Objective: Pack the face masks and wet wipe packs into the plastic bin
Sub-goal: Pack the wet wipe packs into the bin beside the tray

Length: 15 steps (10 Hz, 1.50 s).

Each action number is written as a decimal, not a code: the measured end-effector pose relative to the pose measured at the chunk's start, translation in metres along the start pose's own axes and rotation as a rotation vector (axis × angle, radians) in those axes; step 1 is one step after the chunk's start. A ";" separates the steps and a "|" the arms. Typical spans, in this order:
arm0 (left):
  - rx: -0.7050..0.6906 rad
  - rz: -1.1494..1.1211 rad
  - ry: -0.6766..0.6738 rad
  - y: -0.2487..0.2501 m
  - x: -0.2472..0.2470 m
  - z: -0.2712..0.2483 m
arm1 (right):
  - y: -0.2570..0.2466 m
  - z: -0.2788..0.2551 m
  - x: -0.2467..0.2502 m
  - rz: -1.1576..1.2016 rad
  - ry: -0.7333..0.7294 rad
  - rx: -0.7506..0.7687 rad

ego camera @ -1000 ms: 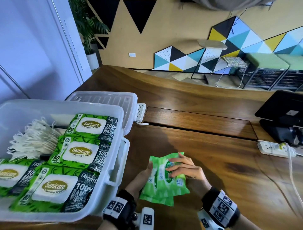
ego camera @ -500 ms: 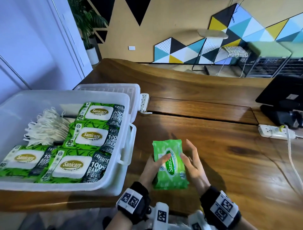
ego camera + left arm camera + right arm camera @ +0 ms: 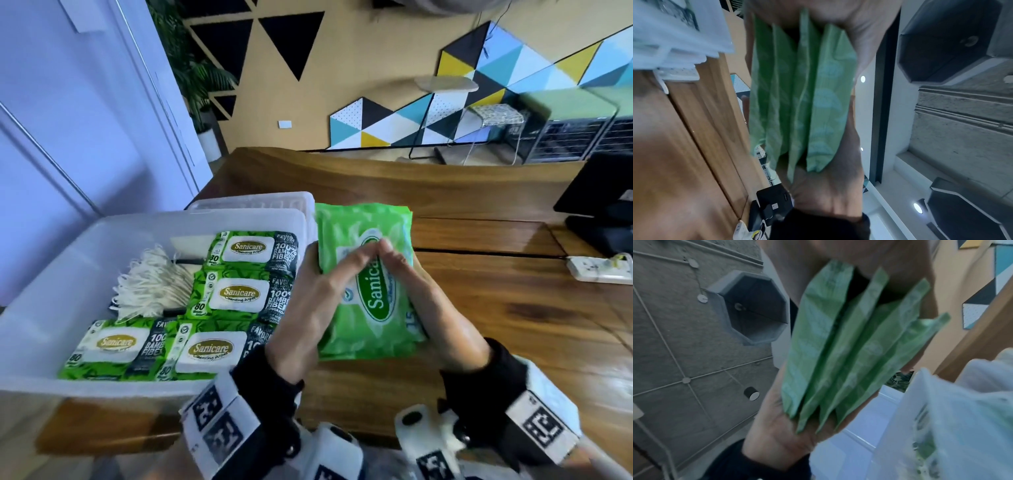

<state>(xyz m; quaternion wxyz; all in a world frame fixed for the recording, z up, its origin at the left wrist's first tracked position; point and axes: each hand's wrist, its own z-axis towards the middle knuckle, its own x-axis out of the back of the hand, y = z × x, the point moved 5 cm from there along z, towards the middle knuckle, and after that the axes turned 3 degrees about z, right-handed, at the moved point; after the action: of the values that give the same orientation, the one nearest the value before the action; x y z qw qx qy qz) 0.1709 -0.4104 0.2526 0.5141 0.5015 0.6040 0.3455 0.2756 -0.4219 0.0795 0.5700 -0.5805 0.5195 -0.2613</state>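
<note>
**Head view: small packs held together beside the bin**

Head view showed a stack of small packs (image 3: 368, 284) clamped between the left hand (image 3: 308, 308) and right hand (image 3: 442, 311), lifted off the table (image 3: 513, 308) just right of the bin (image 3: 44, 274). Fingers were laid over the top and thumbs tucked beneath, probably so that the loose packs would travel as one bundle. Several edges were seen fanned in the wrist views. Big packs (image 3: 239, 294) and masks (image 3: 150, 287) were already laid flat in the bin, likely to save room.
</note>
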 end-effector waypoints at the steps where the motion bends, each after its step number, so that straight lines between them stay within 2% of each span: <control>1: -0.085 -0.058 0.123 0.011 0.086 -0.005 | -0.064 -0.032 -0.084 0.028 -0.117 0.102; 2: -0.119 0.007 0.179 0.028 0.138 -0.005 | -0.077 -0.035 -0.119 0.053 -0.062 0.026; 3: 0.053 0.114 0.237 0.040 0.231 -0.014 | -0.086 -0.031 -0.191 -0.036 -0.136 -0.048; 4: 0.147 0.162 0.190 0.049 0.278 -0.021 | -0.068 -0.021 -0.236 -0.172 -0.138 -0.153; 5: 0.292 0.189 0.076 0.053 0.355 -0.034 | -0.025 0.005 -0.290 -0.181 -0.147 -0.249; 6: 0.381 0.175 0.040 0.049 0.391 -0.043 | -0.010 0.009 -0.315 -0.133 -0.140 -0.329; 7: 0.453 0.073 0.053 0.037 0.426 -0.045 | -0.008 0.002 -0.331 -0.221 -0.057 -0.355; 8: 0.484 0.025 0.065 0.029 0.443 -0.044 | -0.004 0.005 -0.326 -0.207 0.011 -0.359; 9: 0.467 0.043 0.077 0.022 0.459 -0.038 | -0.006 0.005 -0.325 -0.097 0.056 -0.382; 11: 0.498 -0.026 0.079 0.008 0.459 -0.029 | 0.002 0.012 -0.327 -0.049 0.148 -0.314; 12: 0.492 0.021 0.089 0.004 0.463 -0.027 | 0.002 0.014 -0.325 -0.109 0.152 -0.315; 14: 0.485 0.267 0.192 0.008 0.501 -0.024 | 0.001 0.020 -0.295 -0.276 0.161 -0.355; 15: 0.641 0.396 0.212 0.010 0.514 -0.027 | 0.008 0.023 -0.295 -0.433 0.119 -0.474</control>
<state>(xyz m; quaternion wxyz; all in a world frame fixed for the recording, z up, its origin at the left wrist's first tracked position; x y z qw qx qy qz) 0.1640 0.0887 0.1270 0.1896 0.7051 0.6224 0.2820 0.1985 -0.1453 0.1520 0.3188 -0.7777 0.4628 -0.2817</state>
